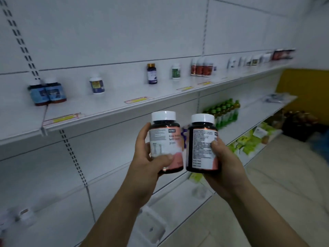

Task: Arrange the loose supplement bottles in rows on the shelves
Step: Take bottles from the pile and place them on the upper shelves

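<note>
Head view: below the front edge of the white upper shelf point(114, 114), the left hand point(149, 163) holds the left pink-label bottle point(166, 139) upright, fingers point(164, 159) clamped round it. The right hand point(227, 163) grips the right pink-label bottle point(202, 145) just beside it, fingers likewise clamped. A blue-labelled pair point(48, 93) stands at that shelf's left end

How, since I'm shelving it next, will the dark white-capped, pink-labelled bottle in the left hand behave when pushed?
The dark, pink-labelled bottle looks rigid: the left hand grips it without denting. Taller than wide, it might tip if pushed near its white cap. Round-bodied, it would probably roll if toppled.
</note>
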Motion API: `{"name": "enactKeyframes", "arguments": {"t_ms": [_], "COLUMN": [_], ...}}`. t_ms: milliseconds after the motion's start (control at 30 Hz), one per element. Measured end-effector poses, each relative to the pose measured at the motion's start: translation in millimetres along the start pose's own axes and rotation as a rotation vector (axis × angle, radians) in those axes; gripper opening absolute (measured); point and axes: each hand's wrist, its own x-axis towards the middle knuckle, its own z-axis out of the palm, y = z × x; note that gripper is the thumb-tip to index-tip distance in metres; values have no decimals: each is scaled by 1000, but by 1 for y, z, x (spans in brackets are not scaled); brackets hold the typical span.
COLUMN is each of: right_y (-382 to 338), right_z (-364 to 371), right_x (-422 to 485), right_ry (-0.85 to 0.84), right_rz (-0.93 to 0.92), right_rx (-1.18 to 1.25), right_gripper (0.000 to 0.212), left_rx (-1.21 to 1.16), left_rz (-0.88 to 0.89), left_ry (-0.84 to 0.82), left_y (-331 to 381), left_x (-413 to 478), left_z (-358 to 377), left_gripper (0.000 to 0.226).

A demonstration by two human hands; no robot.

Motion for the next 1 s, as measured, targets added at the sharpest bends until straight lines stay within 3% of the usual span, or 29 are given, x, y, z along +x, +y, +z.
{"name": "enactKeyframes", "arguments": {"t_ms": [233,433,567,700,900,1000], "right_y": [-83,-122,-144,-165,-205,-227], "right_z": [-105,-174,-222,-278,-351,-389], "right_x": [0,16,40,78,155,183], "right_ry": [209,392,378,422,488,562], "right_rz": [-79,-175,-189,-179,-206,-237], "right_rx": [-232,-363,-440,-462,-539,-529], "right_gripper": [94,52,66,56,61,50], "left_rx": [-271,-185,-140,-129,-133,-169], "left_rz": [-149,-172,-210,-243,-255,-272], "left_ry": [-87,-230,-311,-357,-426,-473], "left_y": [-43,-81,-106,-137,-183,-199], "left_x": [65,119,170,237,351,399], "left_z": [123,189,221,250,305,339], "left_gripper": [61,73,76,78,75,70]}}
